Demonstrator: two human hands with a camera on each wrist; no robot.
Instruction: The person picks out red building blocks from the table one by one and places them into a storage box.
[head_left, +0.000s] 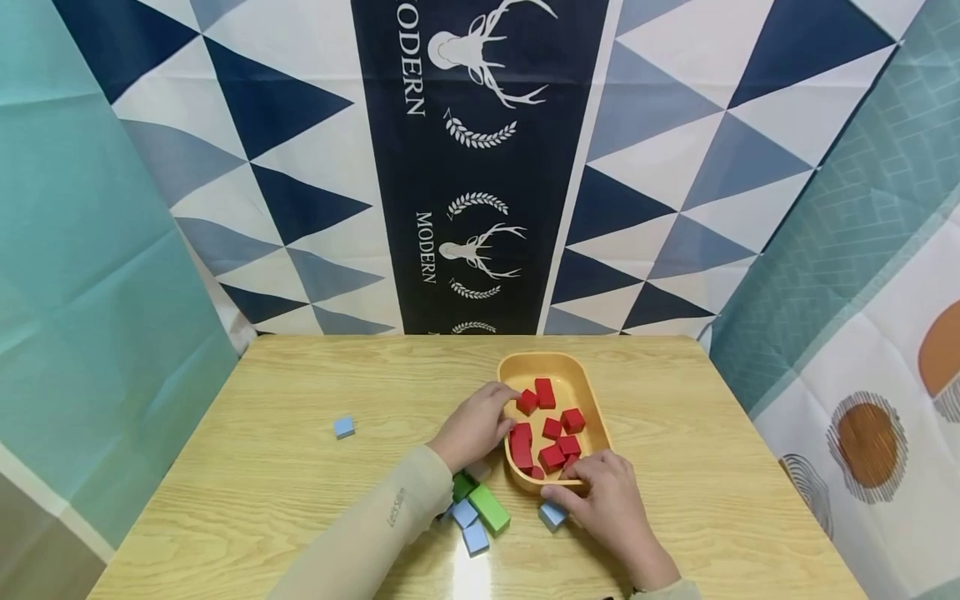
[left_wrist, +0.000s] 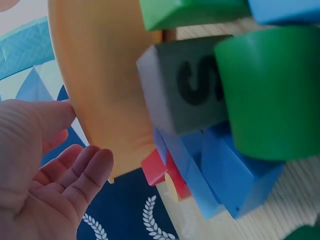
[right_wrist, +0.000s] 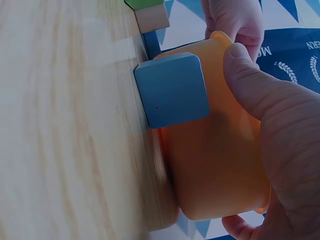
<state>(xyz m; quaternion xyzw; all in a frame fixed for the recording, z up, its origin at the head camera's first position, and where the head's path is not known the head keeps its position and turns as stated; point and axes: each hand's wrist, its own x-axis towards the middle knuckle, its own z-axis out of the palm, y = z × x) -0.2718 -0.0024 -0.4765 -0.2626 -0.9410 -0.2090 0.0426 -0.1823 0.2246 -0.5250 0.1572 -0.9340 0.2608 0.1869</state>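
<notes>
An orange-yellow plastic bin [head_left: 576, 385] stands on the table with several red blocks [head_left: 552, 457] inside. My left hand [head_left: 474, 427] holds its left rim; in the left wrist view the thumb and fingertips are at the bin's edge. At the near right corner, my right hand [head_left: 611, 504] grips the rim, thumb outside and fingers reaching over. A blue block [right_wrist: 172, 90] lies by the bin's near wall, below the right thumb. Under the left wrist, a green cylinder [left_wrist: 275, 92], a grey block with a dark S-shaped mark [left_wrist: 182, 87] and blue blocks [left_wrist: 240, 170] sit close together.
A light green block [head_left: 489, 509] and light blue blocks [head_left: 475, 537] lie left of the bin's near end. One small blue block [head_left: 344, 427] is alone on the left of the wooden table [head_left: 285, 500]. Patterned cloth [head_left: 480, 167] hangs behind the far edge.
</notes>
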